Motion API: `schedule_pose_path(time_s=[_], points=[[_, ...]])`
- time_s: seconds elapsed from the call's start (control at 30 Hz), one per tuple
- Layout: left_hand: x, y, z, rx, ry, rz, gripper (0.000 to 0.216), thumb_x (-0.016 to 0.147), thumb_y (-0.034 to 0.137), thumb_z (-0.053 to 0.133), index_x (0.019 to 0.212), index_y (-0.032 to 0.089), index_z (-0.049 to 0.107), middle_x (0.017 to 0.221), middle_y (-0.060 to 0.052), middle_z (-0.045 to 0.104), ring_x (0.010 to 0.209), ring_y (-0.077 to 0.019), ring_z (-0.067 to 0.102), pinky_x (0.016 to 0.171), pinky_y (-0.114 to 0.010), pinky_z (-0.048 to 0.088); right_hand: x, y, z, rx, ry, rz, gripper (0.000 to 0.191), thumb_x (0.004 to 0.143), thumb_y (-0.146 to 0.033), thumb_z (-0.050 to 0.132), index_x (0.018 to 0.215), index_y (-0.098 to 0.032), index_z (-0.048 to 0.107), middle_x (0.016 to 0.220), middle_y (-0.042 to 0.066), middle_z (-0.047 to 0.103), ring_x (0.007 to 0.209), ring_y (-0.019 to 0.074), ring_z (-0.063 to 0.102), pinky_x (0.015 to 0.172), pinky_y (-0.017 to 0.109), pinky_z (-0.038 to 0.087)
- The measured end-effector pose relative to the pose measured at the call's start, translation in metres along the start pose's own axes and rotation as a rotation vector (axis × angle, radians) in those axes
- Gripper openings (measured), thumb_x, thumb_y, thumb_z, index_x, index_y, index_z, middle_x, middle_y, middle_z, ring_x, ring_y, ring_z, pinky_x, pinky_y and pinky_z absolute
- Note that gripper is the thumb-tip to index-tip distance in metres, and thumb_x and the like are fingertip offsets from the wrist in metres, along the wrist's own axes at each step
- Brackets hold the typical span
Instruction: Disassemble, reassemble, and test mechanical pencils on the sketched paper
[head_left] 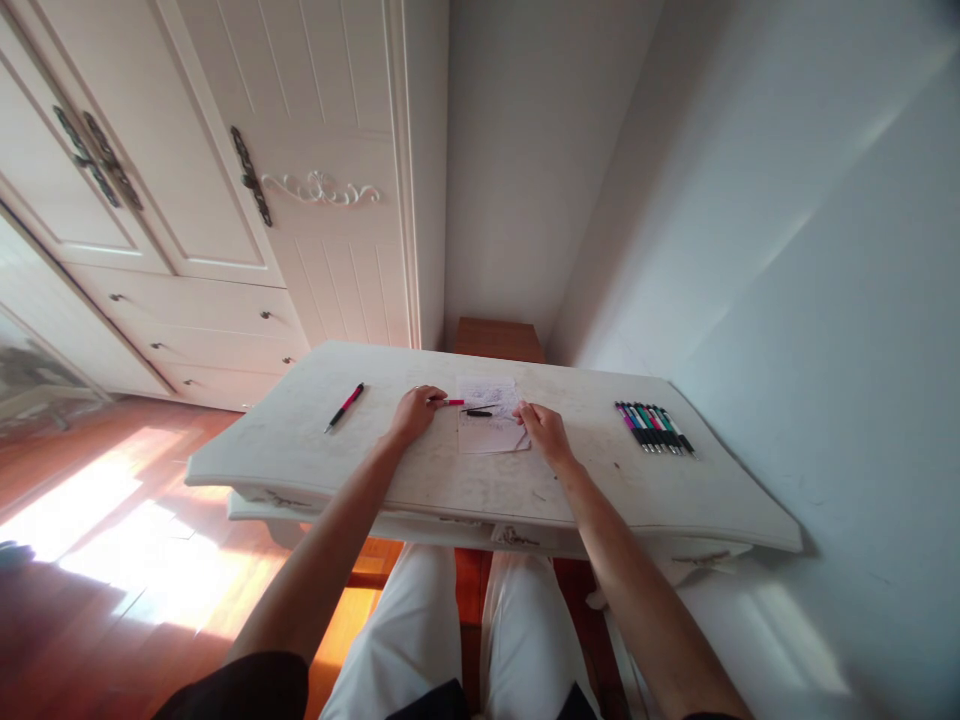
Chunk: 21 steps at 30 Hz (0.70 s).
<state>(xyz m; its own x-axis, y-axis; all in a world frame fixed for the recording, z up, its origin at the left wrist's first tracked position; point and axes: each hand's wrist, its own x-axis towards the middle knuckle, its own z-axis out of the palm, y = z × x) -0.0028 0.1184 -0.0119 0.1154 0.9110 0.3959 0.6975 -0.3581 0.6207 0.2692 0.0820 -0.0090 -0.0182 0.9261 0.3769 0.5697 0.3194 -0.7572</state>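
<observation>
My left hand [415, 414] rests at the left side of a scribbled sheet of paper [491, 440], its fingers closed on a red pen barrel [455, 402] that points right over the sheet's edge. My right hand [546, 433] is at the sheet's right edge with thumb and fingers pinched together. Whatever sits in that pinch is too small to make out. Between the hands, on the paper, lie a short black pen part [479, 414] and a thin dark stick [486, 407] like a refill.
A red and black pen [345, 408] lies on the white desk [427, 475] at left. Several pens in different colours form a row [654, 428] at right. Behind stand a white wardrobe [337, 260] and a brown wooden box-like piece [499, 340]; a wall [825, 350] borders the right.
</observation>
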Motion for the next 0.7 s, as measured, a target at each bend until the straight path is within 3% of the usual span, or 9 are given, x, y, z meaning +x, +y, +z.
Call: schedule_pose_path(time_s=[0.7], points=[[0.0002, 0.0021, -0.0001, -0.032, 0.035, 0.009, 0.022, 0.079, 0.019, 0.053, 0.089, 0.02, 0.073, 0.097, -0.007, 0.072, 0.094, -0.0239, 0.064, 0.088, -0.035, 0.047, -0.0009, -0.0009, -0.0009, -0.006, 0.003, 0.002, 0.048, 0.091, -0.049, 0.039, 0.079, -0.016, 0.072, 0.07, 0.006, 0.071, 0.068, 0.0191, 0.065, 0.065, 0.026, 0.046]])
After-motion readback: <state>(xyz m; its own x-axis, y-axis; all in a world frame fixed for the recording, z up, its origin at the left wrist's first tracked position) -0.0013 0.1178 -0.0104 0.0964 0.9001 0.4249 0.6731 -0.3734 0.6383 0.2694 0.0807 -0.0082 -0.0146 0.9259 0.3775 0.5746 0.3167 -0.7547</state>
